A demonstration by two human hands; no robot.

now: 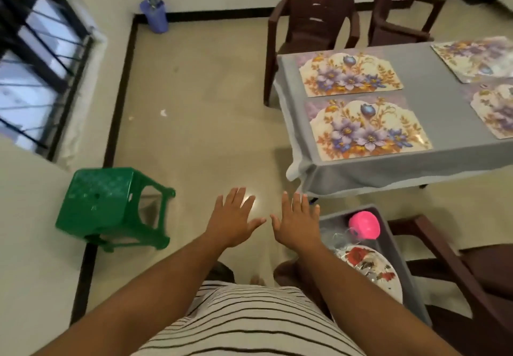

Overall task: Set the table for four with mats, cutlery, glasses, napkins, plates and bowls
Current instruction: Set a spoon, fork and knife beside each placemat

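Several floral mats lie on the grey-clothed table (433,161): one at the far left (349,76), one nearer me (369,131), and two more at the right edge (477,58) (497,111). A grey bin (399,247) by my right side holds flowered plates (369,267), a pink object (364,225) and some clear items. My left hand (236,218) and my right hand (295,221) are stretched out flat over the floor, palms down, fingers spread, holding nothing, left of the bin and in front of the table.
A green plastic stool (111,208) stands at my left by the wall. Brown plastic chairs (313,22) stand beyond the table, and another (458,272) is at my right. A purple bin (154,15) sits in the far corner. A barred window (36,58) is on the left.
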